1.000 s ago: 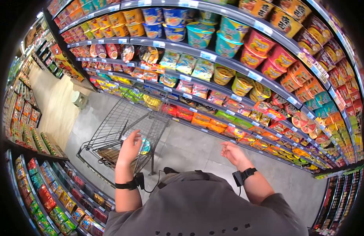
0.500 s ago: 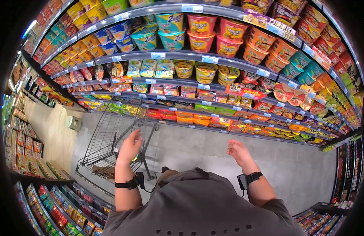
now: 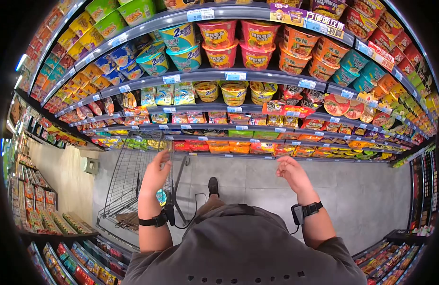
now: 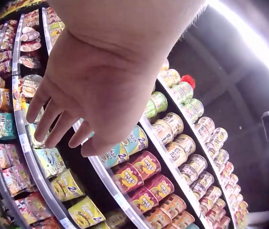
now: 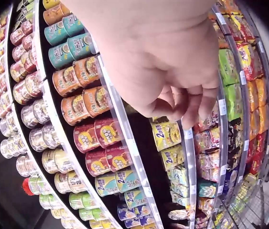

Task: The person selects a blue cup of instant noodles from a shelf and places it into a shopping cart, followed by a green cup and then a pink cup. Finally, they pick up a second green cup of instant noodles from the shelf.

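Note:
My left hand [image 3: 156,173] is held out in front of the body, over the near side of a wire shopping cart [image 3: 127,178], and holds nothing. In the left wrist view its fingers [image 4: 53,121] spread loosely in front of shelved noodle bowls. To the right, my right hand [image 3: 294,175] hovers above the floor, with nothing in it; its fingers [image 5: 194,102] hang loosely curled in the right wrist view. Ahead of both hands, the shelves carry red noodle bowls [image 3: 259,42], teal noodle bowls [image 3: 184,56] and yellow noodle bowls [image 3: 234,93].
The long shelf unit curves across the front, its lower rows filled with bagged noodles [image 3: 238,146]. A brown item [image 3: 128,221] lies low in the cart. A pale green stool [image 3: 90,165] stands at left. More shelves [image 3: 82,259] are behind at left. One shoe [image 3: 213,186] shows on grey floor.
The head view has turned right to face the shelves more squarely, so the noodle bowls sit further left. A foot has come into sight. Both hands keep nearly the same pose, still empty.

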Motion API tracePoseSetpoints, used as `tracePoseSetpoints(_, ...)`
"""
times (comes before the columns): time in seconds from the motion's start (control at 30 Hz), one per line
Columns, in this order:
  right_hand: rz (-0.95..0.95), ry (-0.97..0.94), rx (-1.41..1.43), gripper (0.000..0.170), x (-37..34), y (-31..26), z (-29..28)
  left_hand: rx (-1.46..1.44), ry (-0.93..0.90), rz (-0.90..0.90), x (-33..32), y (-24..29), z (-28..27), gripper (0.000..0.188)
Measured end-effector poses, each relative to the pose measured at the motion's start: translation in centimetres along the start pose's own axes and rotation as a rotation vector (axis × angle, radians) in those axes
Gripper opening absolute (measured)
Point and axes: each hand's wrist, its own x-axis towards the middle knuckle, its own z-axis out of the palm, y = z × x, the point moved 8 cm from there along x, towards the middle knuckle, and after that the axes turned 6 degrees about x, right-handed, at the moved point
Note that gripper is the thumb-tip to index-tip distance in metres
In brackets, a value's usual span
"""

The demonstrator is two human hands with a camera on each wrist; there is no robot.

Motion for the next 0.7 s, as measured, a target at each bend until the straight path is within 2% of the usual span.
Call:
tracePoseSetpoints(0.1, -0.009, -0.003, -0.013, 0.025, 1.4, -2.1, 2.2, 0.011, 0.039, 0.049, 2.3, 0.7, -0.6, 0.048)
tracePoseSetpoints(0.17, -0.006, 0.011, -0.043, 0.030, 3.0, -3.1, 3.8, -0.039, 0.137, 0.144, 4.3, 1.0, -1.5, 0.045)
tracePoseSetpoints(0.3, -0.045, -0.128, -0.013, 0.035, 7.1, -5.4, 8.4, -0.096, 0.161, 0.213, 9.2, 3.4, -3.7, 0.044)
tracePoseSetpoints(0.37, -0.056, -0.183, 0.016, 0.038, 9.5, -6.7, 11.2, -0.065, 0.235, 0.327, 11.7, 5.7, -5.9, 0.044)
tracePoseSetpoints(0.43, -0.127, -0.275, -0.050, 0.042, 11.6, -8.5, 14.5, -0.091, 0.265, 0.355, 14.2, 7.8, -7.8, 0.044)
tracePoseSetpoints(0.5, -0.146, -0.289, -0.080, 0.043, 13.5, -10.5, 18.1, -0.105, 0.309, 0.441, 16.9, 9.0, -9.7, 0.047)
tracePoseSetpoints(0.6, -0.171, -0.343, -0.157, 0.047, 16.2, -13.2, 22.6, -0.154, 0.324, 0.480, 20.3, 11.8, -12.2, 0.049)
tracePoseSetpoints(0.7, -0.286, -0.501, -0.207, 0.058, 18.3, -15.9, 28.0, -0.203, 0.333, 0.532, 23.5, 12.9, -13.6, 0.051)
